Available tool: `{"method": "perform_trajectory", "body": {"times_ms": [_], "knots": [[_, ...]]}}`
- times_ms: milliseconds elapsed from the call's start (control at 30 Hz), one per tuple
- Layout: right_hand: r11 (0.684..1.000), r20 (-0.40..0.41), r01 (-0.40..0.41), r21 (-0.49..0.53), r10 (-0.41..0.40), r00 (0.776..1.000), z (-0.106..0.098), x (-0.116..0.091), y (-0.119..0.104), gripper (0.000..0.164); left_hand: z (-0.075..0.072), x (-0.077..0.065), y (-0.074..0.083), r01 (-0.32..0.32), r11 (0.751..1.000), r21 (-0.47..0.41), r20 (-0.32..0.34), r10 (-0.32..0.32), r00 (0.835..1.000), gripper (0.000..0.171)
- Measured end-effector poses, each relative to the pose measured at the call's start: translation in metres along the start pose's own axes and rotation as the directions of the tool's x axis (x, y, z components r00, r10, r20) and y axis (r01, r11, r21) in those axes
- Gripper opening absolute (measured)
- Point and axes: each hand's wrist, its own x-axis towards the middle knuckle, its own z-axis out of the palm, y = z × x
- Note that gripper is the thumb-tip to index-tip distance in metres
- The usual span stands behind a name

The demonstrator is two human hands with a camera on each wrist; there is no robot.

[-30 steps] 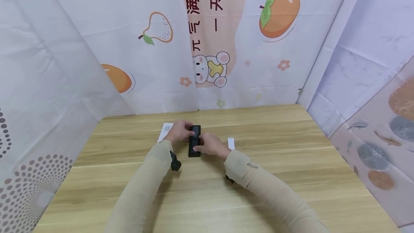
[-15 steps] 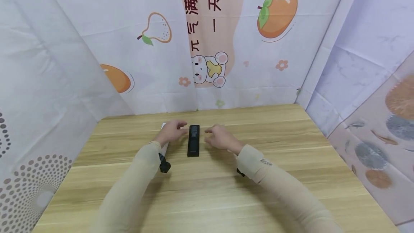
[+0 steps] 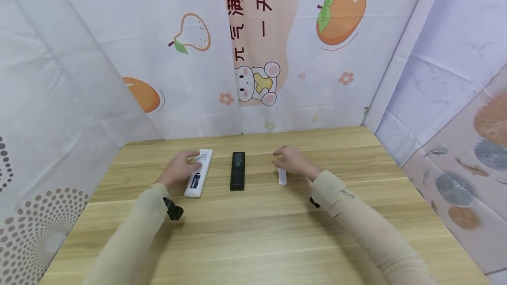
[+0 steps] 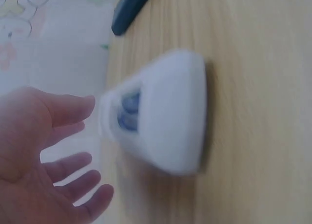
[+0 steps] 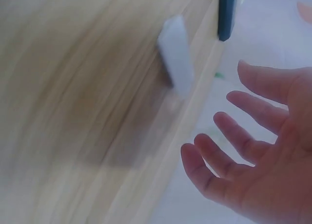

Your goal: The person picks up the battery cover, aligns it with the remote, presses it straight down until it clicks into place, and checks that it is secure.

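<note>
A white remote control (image 3: 201,173) lies back side up on the left of the table, its battery compartment uncovered and batteries (image 3: 195,180) showing. My left hand (image 3: 181,167) is at its left side, thumb and fingers spread around its far part; in the left wrist view the fingers are loosely spread beside the remote. On the right, a small white battery cover (image 3: 282,177) lies on the wood, partly under my right hand (image 3: 293,161), whose fingers are apart and hold nothing. Between the hands lies a black remote control (image 3: 237,171), untouched.
The wooden table (image 3: 253,232) ends at a printed curtain (image 3: 190,118) along the back. White curtains also hang at the left and right sides. A small black wrist camera (image 3: 174,211) is strapped to the left wrist.
Both hands have let go of the black remote and moved apart, the left toward the white remote, the right toward the battery cover. The black remote stays in the middle.
</note>
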Motion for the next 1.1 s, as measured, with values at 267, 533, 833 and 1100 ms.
{"method": "perform_trajectory", "body": {"times_ms": [267,533,833,1100], "knots": [[1.0,0.017,0.004,-0.012,-0.003,1.0,-0.002,-0.003,0.017,0.037,-0.006,-0.006,-0.015,0.121,0.992,-0.035,0.048,-0.119,0.992,0.057],[0.998,0.044,-0.041,-0.037,0.043,0.998,0.0,-0.008,0.029,0.042,-0.005,-0.001,-0.01,0.165,0.983,-0.077,0.058,-0.161,0.985,0.061],[0.995,0.03,-0.074,-0.071,0.076,0.997,0.003,0.0,0.027,0.019,0.001,0.018,-0.003,0.335,0.93,-0.154,0.133,-0.316,0.939,0.071],[0.985,0.023,-0.102,-0.136,0.106,0.994,0.007,0.002,0.022,0.013,0.004,0.027,-0.003,0.457,0.856,-0.24,0.186,-0.421,0.888,0.077]]}}
